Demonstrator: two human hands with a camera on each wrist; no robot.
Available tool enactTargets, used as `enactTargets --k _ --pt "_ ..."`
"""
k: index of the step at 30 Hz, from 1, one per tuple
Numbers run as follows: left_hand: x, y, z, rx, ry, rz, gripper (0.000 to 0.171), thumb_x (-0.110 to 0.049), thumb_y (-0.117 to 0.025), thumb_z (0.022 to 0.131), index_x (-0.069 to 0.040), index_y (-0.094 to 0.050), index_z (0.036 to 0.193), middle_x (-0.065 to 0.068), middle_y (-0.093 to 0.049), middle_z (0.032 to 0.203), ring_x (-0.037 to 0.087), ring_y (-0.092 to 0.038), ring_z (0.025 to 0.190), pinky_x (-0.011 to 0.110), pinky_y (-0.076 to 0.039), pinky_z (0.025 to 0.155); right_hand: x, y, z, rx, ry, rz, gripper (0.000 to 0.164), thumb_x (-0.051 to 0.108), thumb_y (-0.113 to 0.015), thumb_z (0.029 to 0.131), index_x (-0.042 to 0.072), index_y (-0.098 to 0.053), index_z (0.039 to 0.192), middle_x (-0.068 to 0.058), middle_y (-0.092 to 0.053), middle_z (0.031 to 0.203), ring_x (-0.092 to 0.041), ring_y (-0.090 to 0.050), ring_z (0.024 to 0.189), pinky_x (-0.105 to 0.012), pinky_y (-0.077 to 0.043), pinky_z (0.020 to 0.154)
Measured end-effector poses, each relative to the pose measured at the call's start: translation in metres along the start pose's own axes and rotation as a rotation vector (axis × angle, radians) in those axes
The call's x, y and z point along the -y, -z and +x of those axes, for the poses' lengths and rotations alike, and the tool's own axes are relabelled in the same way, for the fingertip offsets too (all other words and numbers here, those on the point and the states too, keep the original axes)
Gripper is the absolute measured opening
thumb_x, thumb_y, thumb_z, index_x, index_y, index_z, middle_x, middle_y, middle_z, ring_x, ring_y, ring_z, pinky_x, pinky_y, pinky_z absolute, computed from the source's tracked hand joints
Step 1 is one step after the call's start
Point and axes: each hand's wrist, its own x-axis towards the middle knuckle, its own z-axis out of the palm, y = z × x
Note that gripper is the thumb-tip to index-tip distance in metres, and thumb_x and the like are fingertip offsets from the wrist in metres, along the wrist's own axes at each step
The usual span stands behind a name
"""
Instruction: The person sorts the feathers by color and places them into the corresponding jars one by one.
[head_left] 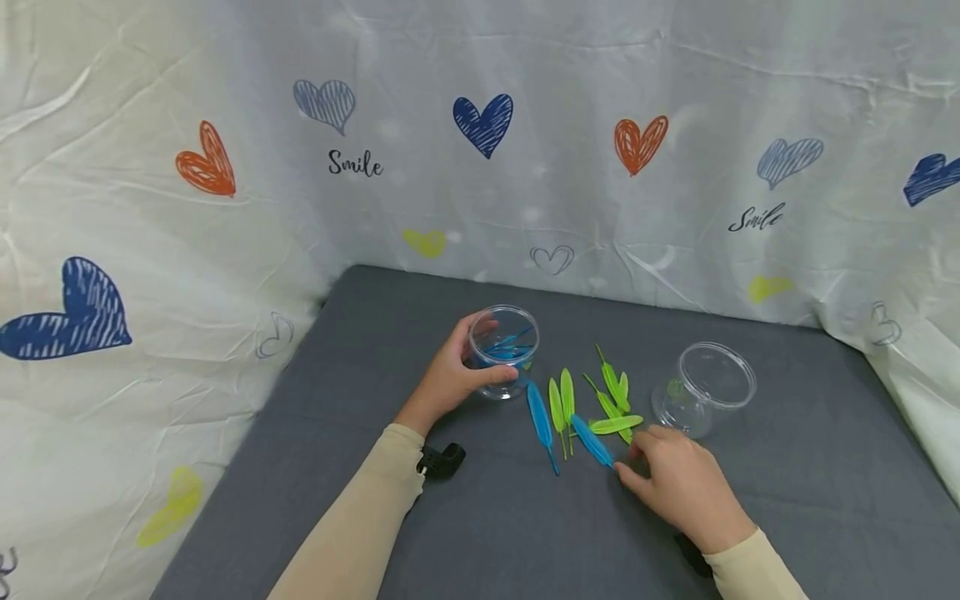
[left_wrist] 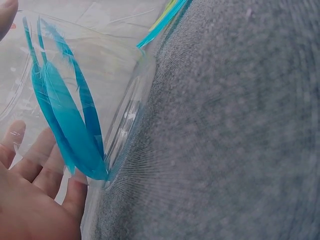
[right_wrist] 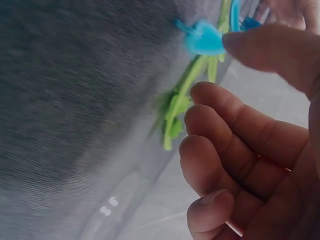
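Right hand point(head_left: 681, 483) at blue feather point(head_left: 591, 438)

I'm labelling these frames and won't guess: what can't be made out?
Left wrist view: exact count of blue feathers in the clear jar; they overlap.
Right wrist view: whether the right hand touches the nearby blue feather; blur where the thumb overlaps it.
Head view: lettering at lower left, cut off by the edge.

Left hand point(head_left: 456, 371) gripping; right hand point(head_left: 682, 477) half-curled, thumb apart.
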Motion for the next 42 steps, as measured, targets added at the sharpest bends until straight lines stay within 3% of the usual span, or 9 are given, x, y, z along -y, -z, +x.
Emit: enactTargets --k 8,18,42 --pt "0.001 0.0 0.0 0.006 -0.008 -0.008 0.098 -0.045 -0.093 0.087 -0.042 -0.034 0.165 -0.009 -0.048 0.167 0.018 -0.037 0.162 0.055 -0.027 0.135 0.001 -0.011 -0.013 0.057 -0.044 0.02 0.027 0.03 -0.093 0.085 0.022 -0.068 0.079 0.01 -0.048 0.072 -0.004 -0.042 0.061 -0.025 -0.039 0.056" --pt "0.001 0.001 0.001 0.002 -0.015 -0.002 0.099 -0.046 -0.093 0.086 -0.041 -0.034 0.166 -0.009 -0.048 0.167 0.017 -0.037 0.162 0.054 -0.025 0.136 0.004 -0.017 -0.012 0.005 -0.014 0.017 0.026 0.019 -0.09 0.086 0.023 -0.066 0.076 0.012 -0.049 0.07 -0.002 -0.042 0.061 -0.024 -0.039 0.056" --pt "-0.002 0.0 -0.001 0.004 -0.007 0.0 0.097 -0.043 -0.093 0.087 -0.04 -0.035 0.165 -0.007 -0.048 0.167 0.019 -0.038 0.162 0.056 -0.026 0.136 0.006 -0.019 -0.01 0.039 -0.027 0.035 0.029 0.011 -0.082 0.087 0.023 -0.06 0.072 0.009 -0.045 0.068 -0.004 -0.04 0.059 -0.024 -0.036 0.054"
